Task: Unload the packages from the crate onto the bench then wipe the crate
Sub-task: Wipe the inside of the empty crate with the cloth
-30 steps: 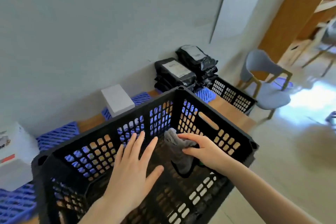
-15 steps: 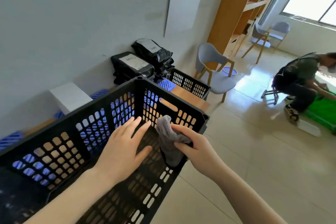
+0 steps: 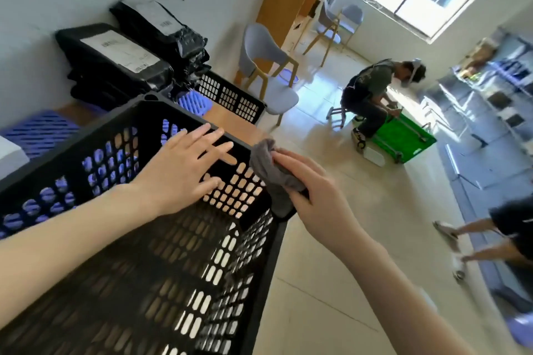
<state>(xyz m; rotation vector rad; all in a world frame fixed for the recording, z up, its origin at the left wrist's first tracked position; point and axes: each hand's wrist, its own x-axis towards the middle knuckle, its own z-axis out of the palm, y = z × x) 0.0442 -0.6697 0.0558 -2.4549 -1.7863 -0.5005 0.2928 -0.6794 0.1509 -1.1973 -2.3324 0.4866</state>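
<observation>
Left fingers (image 3: pixel 215 150) were straight and spread, holding nothing. They lay flat against the inner face of the far wall of the black crate (image 3: pixel 86 153), tips just under its rim. The left hand (image 3: pixel 178 170) reached in over the open top, forearm crossing the crate's middle.

Right fingers (image 3: pixel 291 158) were curled round a bunched grey cloth (image 3: pixel 268 170), thumb side hidden. The cloth was pressed onto the crate's far right corner, part of it hanging down inside. The right hand (image 3: pixel 314 196) sat just outside that corner, above the floor (image 3: pixel 346 268).

We saw the crate close to the camera, tilted in the view, its slotted bottom bare — we could not tell what its base rested on. Beyond it the packages (image 3: pixel 115 60), black bags with white labels, sat in two stacks on the wooden tabletop (image 3: pixel 230 124) against the wall. A second black crate (image 3: pixel 230 95) stood just beside them at the tabletop's far end. Blue slatted mats (image 3: pixel 37 130) lay on the tabletop left of the crate, with a white box (image 3: pixel 8 155) at the frame edge.

Farther off we noted a grey chair (image 3: pixel 268 66), a crouching person (image 3: pixel 372 89) at a green crate (image 3: pixel 403 138), and another person's legs (image 3: pixel 476 239) at the right, blurred.
</observation>
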